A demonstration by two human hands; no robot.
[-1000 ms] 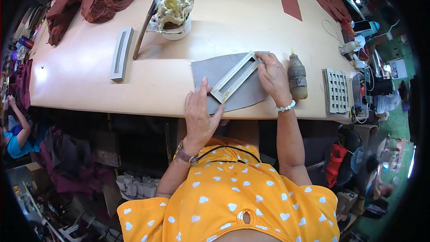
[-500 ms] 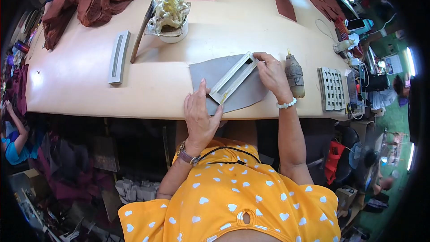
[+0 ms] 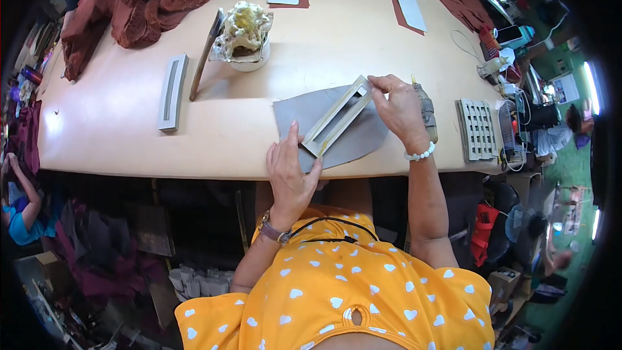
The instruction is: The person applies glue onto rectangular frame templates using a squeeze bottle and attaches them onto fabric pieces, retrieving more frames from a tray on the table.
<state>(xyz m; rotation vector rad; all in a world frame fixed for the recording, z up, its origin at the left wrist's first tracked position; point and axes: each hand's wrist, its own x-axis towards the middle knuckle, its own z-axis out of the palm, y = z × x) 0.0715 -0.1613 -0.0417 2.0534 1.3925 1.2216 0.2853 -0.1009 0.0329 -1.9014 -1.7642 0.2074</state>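
A pale rectangular frame (image 3: pixel 345 109) with a long slot lies slantwise over a grey sheet of material (image 3: pixel 366 136) near the table's front edge. My right hand (image 3: pixel 398 110) pinches its upper right end between thumb and fingers. At the lower left end is my left hand (image 3: pixel 289 172), its fingers spread, the index stretched out and the thumb by the frame's corner. Yellowish stains mark the frame's lower part. A bottle wrapped in a grey band (image 3: pixel 426 113) stands just right of my right hand, partly hidden by it.
Another slotted frame (image 3: pixel 172 94) lies to the left. A stick (image 3: pixel 205 58) leans on a white pot (image 3: pixel 251 63) topped with a yellowish crusted mass. Brown material (image 3: pixel 139 6) is heaped at back left. A slotted panel (image 3: pixel 478 131) lies right. A co-worker's arm (image 3: pixel 29 198) shows far left.
The view has tilted slightly. My hands keep their places at the frame, which has turned a little. At the far edge, a white arched piece now lies over the brown pieces.
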